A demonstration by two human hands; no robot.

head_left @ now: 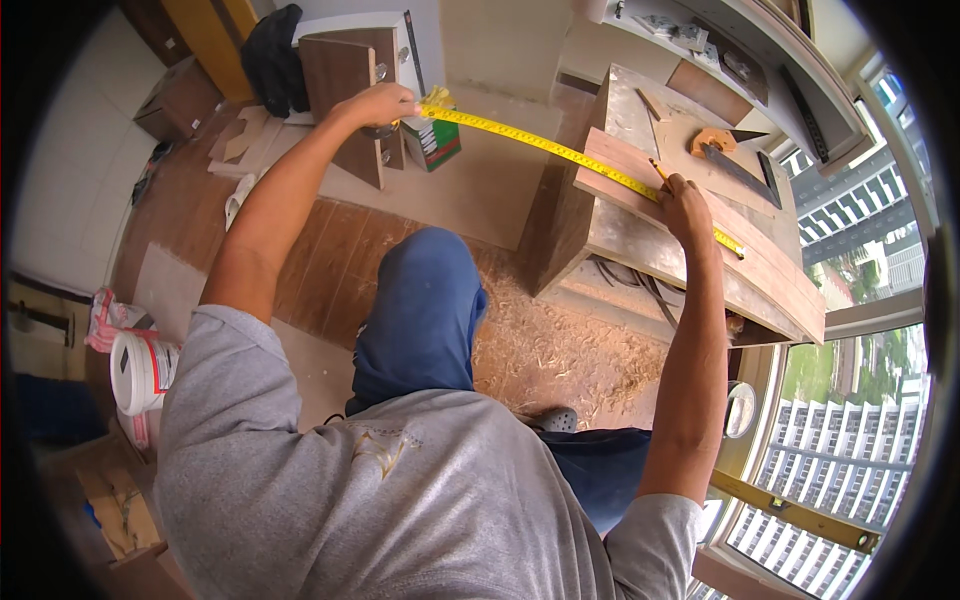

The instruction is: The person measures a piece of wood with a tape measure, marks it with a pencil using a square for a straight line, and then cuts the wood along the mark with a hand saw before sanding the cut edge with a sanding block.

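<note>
A yellow tape measure blade stretches from my left hand across a long reddish-brown wooden board. The fingers of that hand are closed around the tape measure, whose case is mostly hidden in the grip. The metal-tipped end of the blade rests on the board beyond my right hand. Pinched in my right hand is a pencil, its tip pointing up and left above the board. That hand is low over the board, against the tape. Under the board is a wooden workbench.
On the bench lies a tool with an orange-brown wooden handle and dark blade. Wood shavings cover the floor by my knee. A green-and-white box stands below my left hand, a white bucket at left, and a yellow spirit level by the window.
</note>
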